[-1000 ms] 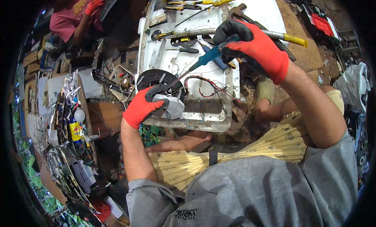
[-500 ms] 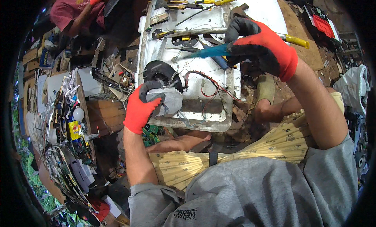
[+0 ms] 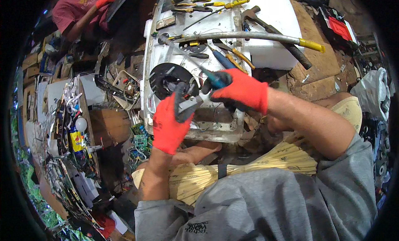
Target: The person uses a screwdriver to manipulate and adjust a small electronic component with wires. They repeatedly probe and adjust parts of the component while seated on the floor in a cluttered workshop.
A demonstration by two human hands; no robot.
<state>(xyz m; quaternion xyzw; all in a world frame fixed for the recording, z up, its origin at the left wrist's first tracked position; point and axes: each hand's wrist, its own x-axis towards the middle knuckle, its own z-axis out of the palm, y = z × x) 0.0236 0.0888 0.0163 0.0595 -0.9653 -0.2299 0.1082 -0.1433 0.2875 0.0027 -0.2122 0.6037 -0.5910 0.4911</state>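
Note:
My left hand (image 3: 171,122), in a red glove with dark fingertips, is closed on a grey metal piece (image 3: 190,104). Just beyond its fingers is a black round housing (image 3: 157,78) with a hollow holding pale and dark parts. Whether the grey piece is joined to this housing, I cannot tell. My right hand (image 3: 241,90), gloved alike, grips a screwdriver (image 3: 216,79) by its teal handle. The blurred shaft slants up and left over the housing. Both hands are close together above the near part of a white panel (image 3: 216,136), and my right fingers hide the thin wires there.
Across the panel lies a metal bar with a yellow grip (image 3: 257,36), beside a hammer (image 3: 276,31) and blue-and-yellow pliers (image 3: 224,58). Several yellow-handled tools, including a long screwdriver (image 3: 237,3), are farther off. Scrap (image 3: 77,129) fills the left side. Another person (image 3: 79,14) works at upper left.
My right hand has come left and down with the screwdriver, bringing it beside my left hand and uncovering the hammer. My left hand has shifted slightly right with the grey piece.

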